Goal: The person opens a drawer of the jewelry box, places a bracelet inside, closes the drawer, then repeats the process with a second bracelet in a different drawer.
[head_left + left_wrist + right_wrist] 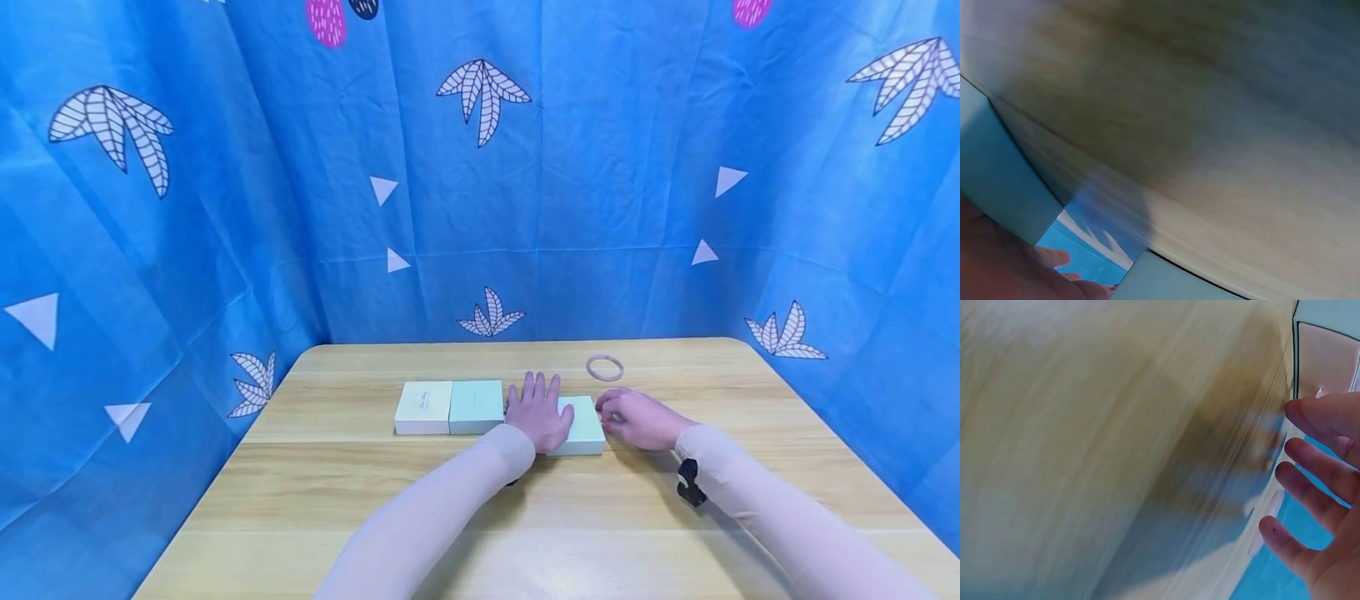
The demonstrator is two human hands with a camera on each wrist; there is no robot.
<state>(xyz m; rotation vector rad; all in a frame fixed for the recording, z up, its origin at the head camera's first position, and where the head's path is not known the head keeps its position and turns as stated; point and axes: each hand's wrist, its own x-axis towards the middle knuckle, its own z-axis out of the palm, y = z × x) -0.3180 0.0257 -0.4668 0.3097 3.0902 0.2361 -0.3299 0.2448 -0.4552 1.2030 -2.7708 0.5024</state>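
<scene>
A pale green box [582, 423] lies right of the table's middle, with a teal box [477, 407] and a white box [423, 408] side by side to its left. My left hand [537, 414] lies between the teal and pale green boxes, fingers straight and spread, thumb on the pale green box's top. At that box's right end, my right hand [639, 419] has curled fingers. Up close in the right wrist view, thumb and forefinger pinch at the pinkish end panel [1325, 359] of the box; what lies between them is mostly hidden.
A pale purple ring [588, 365] lies on the wooden table [360, 500] behind my right hand. Blue patterned cloth [600, 167] hangs behind the table and along both sides. A dark band [690, 483] shows at my right wrist.
</scene>
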